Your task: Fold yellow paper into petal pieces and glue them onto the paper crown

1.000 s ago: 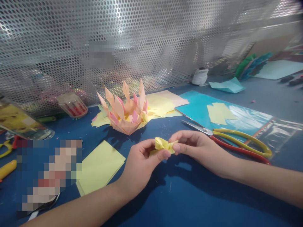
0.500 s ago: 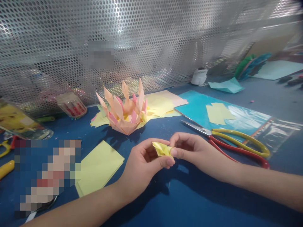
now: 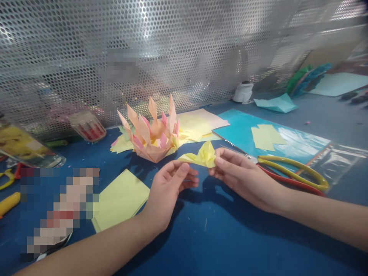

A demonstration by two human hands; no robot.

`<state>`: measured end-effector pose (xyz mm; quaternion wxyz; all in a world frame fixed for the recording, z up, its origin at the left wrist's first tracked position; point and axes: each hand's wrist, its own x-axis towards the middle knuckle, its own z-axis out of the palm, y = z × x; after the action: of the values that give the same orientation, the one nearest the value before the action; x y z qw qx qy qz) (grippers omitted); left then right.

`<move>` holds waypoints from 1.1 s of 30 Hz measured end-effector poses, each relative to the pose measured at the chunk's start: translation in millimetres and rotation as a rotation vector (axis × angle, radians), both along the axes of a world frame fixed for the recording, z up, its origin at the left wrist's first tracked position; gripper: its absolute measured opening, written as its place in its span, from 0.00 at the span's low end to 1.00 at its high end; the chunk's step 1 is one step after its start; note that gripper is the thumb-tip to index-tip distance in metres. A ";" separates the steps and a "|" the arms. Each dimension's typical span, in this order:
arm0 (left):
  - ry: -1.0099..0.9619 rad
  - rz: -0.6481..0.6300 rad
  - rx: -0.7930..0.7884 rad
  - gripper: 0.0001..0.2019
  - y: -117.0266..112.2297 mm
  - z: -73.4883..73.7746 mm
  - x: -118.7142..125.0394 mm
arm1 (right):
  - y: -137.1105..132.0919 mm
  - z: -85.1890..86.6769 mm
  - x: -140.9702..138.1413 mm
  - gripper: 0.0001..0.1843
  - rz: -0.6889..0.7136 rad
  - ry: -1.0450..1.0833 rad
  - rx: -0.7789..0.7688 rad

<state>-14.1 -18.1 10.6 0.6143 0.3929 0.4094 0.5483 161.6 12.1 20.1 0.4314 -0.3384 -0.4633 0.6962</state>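
At the rear, a perforated metal panel rises above a smooth blue desk. Nearer stands a spiky paper ring, folded in peach and pink. The left hand, closure not discernible, and the right hand, grip clamped on one ruffled end, meet a creased yellow paper piece between them, above the desk.

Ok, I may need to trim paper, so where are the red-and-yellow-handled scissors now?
In the head view, the scissors lie right of centre, just beyond the right hand, partly hidden by it and overlapping the glossy blue sheet.
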 end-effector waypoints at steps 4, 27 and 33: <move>0.001 0.021 -0.008 0.12 0.4 -0.4 -0.6 | -1.7 -3.4 0.0 0.15 0.059 -0.062 0.084; 0.059 -0.098 0.035 0.07 -1.5 2.5 0.7 | -13.9 -6.2 2.3 0.09 0.119 -0.377 0.479; 0.155 -0.090 0.058 0.06 -2.1 3.2 0.0 | -12.5 -3.5 2.0 0.10 0.083 -0.459 0.472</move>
<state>-14.1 -20.2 13.8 0.5933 0.4699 0.4215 0.4996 163.6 -0.4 16.7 0.3538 -0.3580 -0.7102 0.4922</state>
